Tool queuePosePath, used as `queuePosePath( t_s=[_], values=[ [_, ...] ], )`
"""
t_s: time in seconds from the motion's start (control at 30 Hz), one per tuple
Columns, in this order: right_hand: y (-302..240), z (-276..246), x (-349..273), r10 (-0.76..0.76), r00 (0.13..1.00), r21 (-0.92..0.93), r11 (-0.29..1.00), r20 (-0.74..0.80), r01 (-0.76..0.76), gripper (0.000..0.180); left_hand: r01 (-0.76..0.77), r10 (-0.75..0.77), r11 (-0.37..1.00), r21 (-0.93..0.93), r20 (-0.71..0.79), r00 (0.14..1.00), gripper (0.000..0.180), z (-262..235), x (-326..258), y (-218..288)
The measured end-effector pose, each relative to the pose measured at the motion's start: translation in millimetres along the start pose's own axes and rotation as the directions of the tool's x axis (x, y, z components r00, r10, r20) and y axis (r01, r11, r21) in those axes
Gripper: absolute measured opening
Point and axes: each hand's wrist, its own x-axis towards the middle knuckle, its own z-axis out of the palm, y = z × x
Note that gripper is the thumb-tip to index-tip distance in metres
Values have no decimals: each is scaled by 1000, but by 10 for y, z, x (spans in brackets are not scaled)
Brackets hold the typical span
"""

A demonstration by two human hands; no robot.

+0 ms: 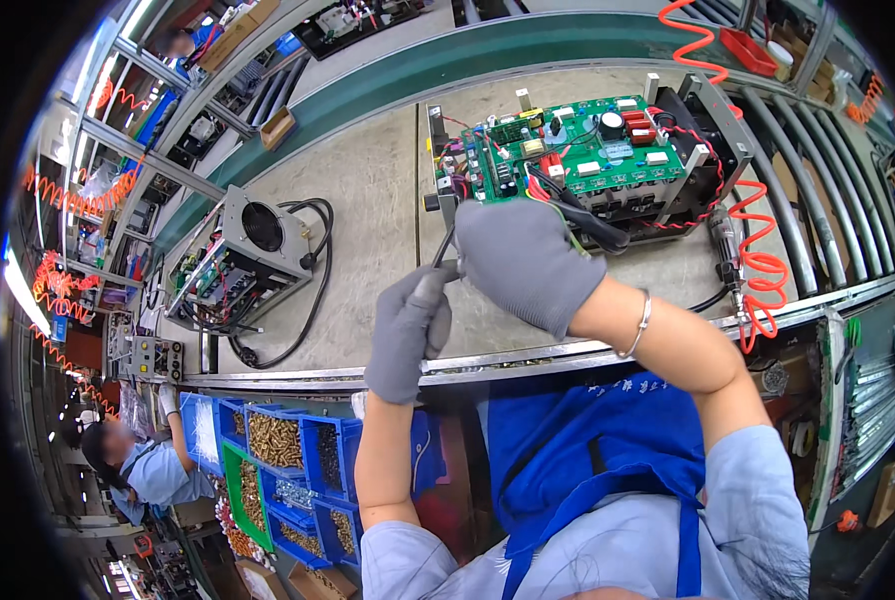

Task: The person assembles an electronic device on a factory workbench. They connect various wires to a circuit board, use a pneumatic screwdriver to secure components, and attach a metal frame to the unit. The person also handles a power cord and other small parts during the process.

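Observation:
My gloved left hand [412, 322] is closed in a pinch on a thin black cable [444, 247] in front of the open electronic unit. Right beside it, my gloved right hand [522, 262] is curled shut at the same cable; its fingertips are mostly hidden behind the back of the hand. Just beyond my hands stands the unit, an open metal chassis with a green circuit board [607, 150] on top, carrying red and white parts. A thick black cable bundle [599, 232] hangs off its near side, next to my right hand.
A second unit with a round fan [263, 226] and a looped black cord stands left on the worktop [367, 170]. An air screwdriver [729, 255] with a red coiled hose [764, 265] is at the right, near rollers [817, 180]. Blue bins [339, 455] hold brass fasteners. Another person [157, 460] works at left.

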Motion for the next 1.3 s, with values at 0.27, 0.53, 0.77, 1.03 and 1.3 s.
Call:
queuePosePath(
  t_s=[0.27, 0.53, 0.77, 1.03, 1.3],
  values=[
    [432, -506, 825, -103, 994, -152, 984, -46, 95, 21, -160, 273, 527, 835, 12, 962, 39, 27, 106, -983],
    [1080, -282, 831, -91, 977, 132, 984, -193, 118, 38, -409, 834, 201, 890, 64, 548, 78, -45, 391, 284],
    [1207, -44, 644, -18, 916, 332, 929, -401, 163, 26, -349, 385, 37, 936, 309, 870, 91, 156, 1396, 896],
    [1312, -65, 602, -48, 918, 412, 883, -394, 223, 21, -271, 58, -421, 866, 324, 944, 81, 524, 1688, 990],
    [1386, -72, 558, -25, 929, 480, 851, -370, 214, 19, -304, -55, -371, 878, 306, 951, 82, 586, 1732, 944]
  ],
)
